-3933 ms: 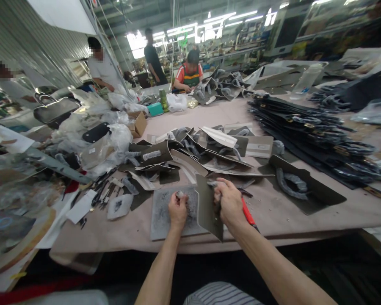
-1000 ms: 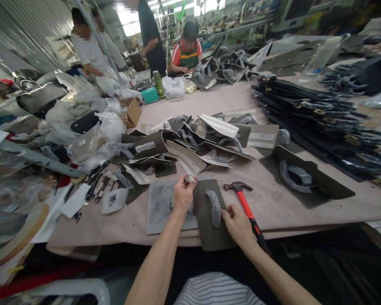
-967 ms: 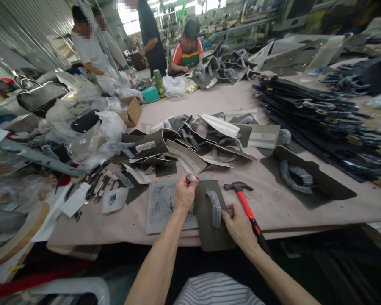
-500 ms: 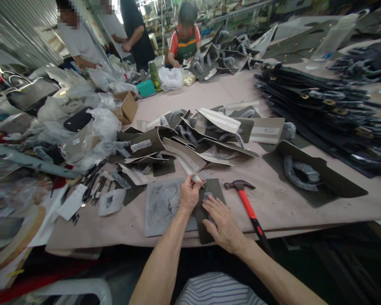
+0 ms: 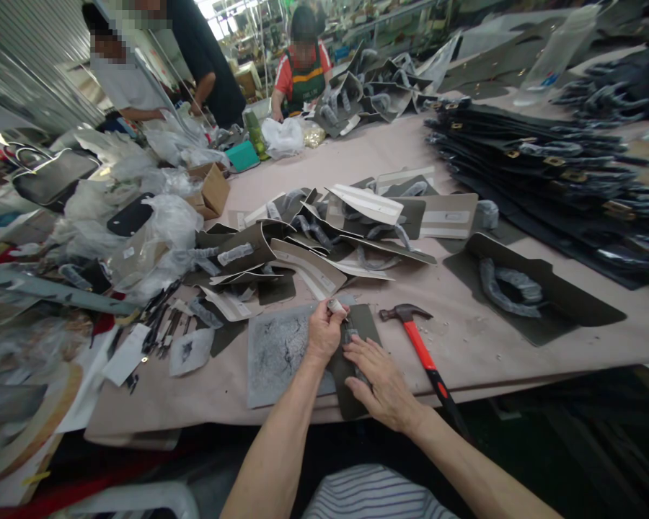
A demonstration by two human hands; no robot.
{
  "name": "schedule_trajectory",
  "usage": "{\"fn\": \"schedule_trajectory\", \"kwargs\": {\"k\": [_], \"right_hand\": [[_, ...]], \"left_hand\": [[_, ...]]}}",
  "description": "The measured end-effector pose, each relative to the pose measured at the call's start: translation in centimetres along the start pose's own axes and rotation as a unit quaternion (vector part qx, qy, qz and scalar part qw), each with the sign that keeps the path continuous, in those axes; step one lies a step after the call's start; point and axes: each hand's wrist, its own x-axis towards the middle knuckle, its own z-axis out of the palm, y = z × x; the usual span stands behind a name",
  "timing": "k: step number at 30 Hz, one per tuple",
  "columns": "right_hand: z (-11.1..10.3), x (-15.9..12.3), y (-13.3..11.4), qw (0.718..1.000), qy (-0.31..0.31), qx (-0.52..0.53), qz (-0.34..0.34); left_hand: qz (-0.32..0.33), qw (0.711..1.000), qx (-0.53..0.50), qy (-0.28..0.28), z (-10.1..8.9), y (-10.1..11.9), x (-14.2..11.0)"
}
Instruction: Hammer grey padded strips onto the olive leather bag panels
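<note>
My left hand point(image 5: 323, 335) is closed around a short tool with a whitish wrapped top point(image 5: 336, 308), perhaps a punch; its tip is hidden. The tool stands over a dark olive panel point(image 5: 368, 318), which partly covers a scuffed grey slab point(image 5: 275, 353). Flat on that panel lies my right hand point(image 5: 377, 378), fingers stretched out beside a plastic-wrapped handle piece that they partly hide. To the right of the panel rests a claw hammer point(image 5: 419, 340) with a red and black handle, touched by neither hand.
Beyond the slab lies a heap of olive panels point(image 5: 303, 245) with wrapped handles. Another panel point(image 5: 519, 288) sits to the right, before a tall stack of black pieces point(image 5: 541, 173). Slim tools point(image 5: 165, 321) and plastic bags point(image 5: 156, 231) are on the left. Co-workers point(image 5: 303, 72) are at the back.
The view has shifted slightly, so the background sits a little differently. Both hands keep their places on the tool and the panel.
</note>
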Motion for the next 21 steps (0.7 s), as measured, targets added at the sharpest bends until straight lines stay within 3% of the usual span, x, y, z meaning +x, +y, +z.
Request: {"fn": "schedule_trajectory", "kwargs": {"k": [4, 6, 8, 10, 12, 15, 17, 19, 21], "right_hand": [[-2.0, -0.8, 0.7, 0.999, 0.029, -0.011, 0.013], [-3.4, -1.9, 1.7, 0.990, 0.094, -0.073, 0.073], [-4.7, -3.3, 3.0, 0.965, 0.111, -0.173, 0.162], [-5.7, -4.7, 4.2, 0.936, 0.043, -0.250, 0.246], [-6.5, -5.5, 4.9, 0.915, -0.035, -0.251, 0.313], [-7.6, -5.2, 5.1, 0.887, -0.071, -0.069, 0.452], [-8.8, -4.0, 4.5, 0.837, -0.091, 0.111, 0.528], [-10.3, -2.2, 3.3, 0.792, -0.092, 0.243, 0.552], [-11.7, -0.2, 1.7, 0.804, -0.053, 0.264, 0.530]], "left_hand": [[0.047, 0.996, 0.075, 0.010, 0.3, 0.1, -0.4], [0.075, 0.991, 0.112, 0.011, 0.4, 0.2, -0.7], [0.096, 0.986, 0.136, 0.008, 0.5, 0.2, -0.8], [0.112, 0.983, 0.146, -0.002, 0.5, 0.3, -0.9], [0.126, 0.981, 0.145, -0.021, 0.5, 0.3, -0.8], [0.134, 0.981, 0.134, -0.035, 0.5, 0.4, -0.7], [0.133, 0.983, 0.125, -0.031, 0.4, 0.4, -0.7], [0.131, 0.984, 0.117, -0.034, 0.4, 0.4, -0.7], [0.129, 0.985, 0.111, -0.041, 0.4, 0.4, -0.7]]}}
